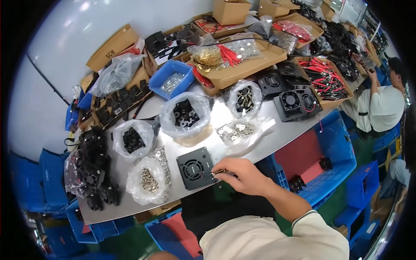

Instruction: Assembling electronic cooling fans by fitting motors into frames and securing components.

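Observation:
A square black panel [195,168] with a round fan grille lies flat near the table's front edge. At its right edge, my right hand [242,175] pinches a small dark-and-brass piece [225,171] whose kind I cannot make out. Only a sliver of skin shows at the bottom edge; my left hand is out of sight. Left of the panel stands an open clear bag of small metal fasteners [149,181]. Beyond it are bags of small black parts [133,141], black parts with washers [185,115], pale washers [237,131] and black-and-brass pieces [245,100].
Black fans [93,173] crowd the table's left end. A blue bin [172,79] and a cardboard tray [251,71] stand at the back. Fan panels [297,104] and a box of red-and-black leads [325,80] are right. A blue crate [303,158] adjoins the front edge. Another person [383,104] sits far right.

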Motion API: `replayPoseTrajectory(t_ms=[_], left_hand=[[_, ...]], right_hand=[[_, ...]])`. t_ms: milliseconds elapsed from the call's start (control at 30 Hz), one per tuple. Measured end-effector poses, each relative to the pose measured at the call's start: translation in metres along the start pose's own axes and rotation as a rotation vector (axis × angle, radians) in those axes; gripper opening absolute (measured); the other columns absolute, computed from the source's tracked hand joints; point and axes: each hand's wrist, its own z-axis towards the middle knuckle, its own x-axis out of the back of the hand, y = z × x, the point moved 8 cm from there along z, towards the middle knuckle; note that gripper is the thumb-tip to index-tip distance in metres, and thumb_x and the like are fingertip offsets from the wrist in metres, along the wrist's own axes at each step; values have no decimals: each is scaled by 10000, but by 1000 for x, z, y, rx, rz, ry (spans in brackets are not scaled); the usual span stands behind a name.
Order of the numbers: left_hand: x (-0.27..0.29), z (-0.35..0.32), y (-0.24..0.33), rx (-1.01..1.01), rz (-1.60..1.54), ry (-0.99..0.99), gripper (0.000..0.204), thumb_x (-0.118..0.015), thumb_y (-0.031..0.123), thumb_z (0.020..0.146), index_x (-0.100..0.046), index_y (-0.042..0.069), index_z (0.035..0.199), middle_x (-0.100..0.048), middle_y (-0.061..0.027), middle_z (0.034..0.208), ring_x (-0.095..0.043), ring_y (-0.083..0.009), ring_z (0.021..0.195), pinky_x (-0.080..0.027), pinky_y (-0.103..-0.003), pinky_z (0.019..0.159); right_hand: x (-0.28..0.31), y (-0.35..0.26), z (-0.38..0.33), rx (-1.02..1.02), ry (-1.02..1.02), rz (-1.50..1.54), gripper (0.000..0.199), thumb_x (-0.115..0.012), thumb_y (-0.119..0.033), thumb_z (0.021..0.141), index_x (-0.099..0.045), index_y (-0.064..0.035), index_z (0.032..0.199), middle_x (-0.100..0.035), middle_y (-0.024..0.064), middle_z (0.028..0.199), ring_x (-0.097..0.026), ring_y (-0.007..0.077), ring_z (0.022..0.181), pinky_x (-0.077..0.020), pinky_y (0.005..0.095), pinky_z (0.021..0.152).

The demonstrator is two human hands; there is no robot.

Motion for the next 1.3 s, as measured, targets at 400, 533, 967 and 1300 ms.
replayPoseTrajectory(t_ms=[400, 533, 967, 1300], left_hand=[[-106, -258, -138, 1666, -568, -48, 284, -625, -11, 910, -642, 6, 1192, -609, -73, 1121, -619, -123, 954, -510, -247, 812], [-106, -248, -142, 1580, -545, -37, 247, -631, -2, 912, -658, 6, 1157, -643, -62, 1016, -635, -126, 887, -516, -243, 793], [-129, -176, -313, 737, 555, -836, 224, -657, 67, 824, -700, 84, 1043, -674, -127, 993, -664, -307, 856, -528, -394, 709], [-161, -203, -330, 412, 1021, -1171, 105, -590, 99, 795, -686, 68, 766, -667, -111, 865, -658, -288, 839, -554, -399, 631]], right_hand=[[7, -23, -6, 173, -14, -148, 109, -667, -60, 834, -638, -30, 934, -638, 122, 838, -620, 331, 773, -490, 397, 684], [7, -13, -4, 39, -32, -77, 137, -670, -32, 821, -654, -16, 957, -636, 106, 849, -628, 268, 750, -482, 344, 668], [48, 58, -38, -235, 546, 900, 177, -593, -57, 937, -591, 19, 1097, -673, 160, 1031, -688, 213, 856, -542, 269, 759], [53, 44, -49, -203, 407, 551, 195, -599, -25, 920, -637, 18, 1107, -591, 66, 1093, -633, 155, 928, -512, 255, 781]])
